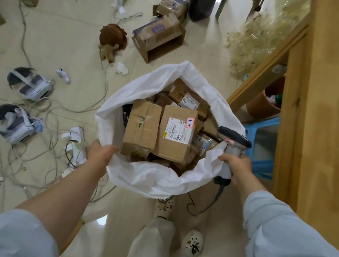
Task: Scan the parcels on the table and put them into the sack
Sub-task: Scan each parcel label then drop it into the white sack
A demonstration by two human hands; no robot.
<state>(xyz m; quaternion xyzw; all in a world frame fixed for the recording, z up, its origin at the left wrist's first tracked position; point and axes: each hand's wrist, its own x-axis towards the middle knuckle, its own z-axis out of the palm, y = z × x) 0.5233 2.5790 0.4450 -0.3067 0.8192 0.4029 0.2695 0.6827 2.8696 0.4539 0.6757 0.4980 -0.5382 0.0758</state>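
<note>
A white sack (151, 178) stands open on the floor in front of me, filled with several brown cardboard parcels. On top lie a parcel with a white shipping label (176, 133) and a taped plain parcel (142, 125). My left hand (100, 152) grips the sack's left rim. My right hand (237, 166) holds a grey barcode scanner (233, 142) by its handle together with the sack's right rim. The scanner's head points over the sack opening.
The wooden table (332, 102) runs along the right, with a blue stool (264, 145) and a brown pot (264, 104) under it. Opened boxes (159, 36), a plush toy (112, 40), two headsets (32, 86), power strips and tangled cables (37, 157) litter the floor at left.
</note>
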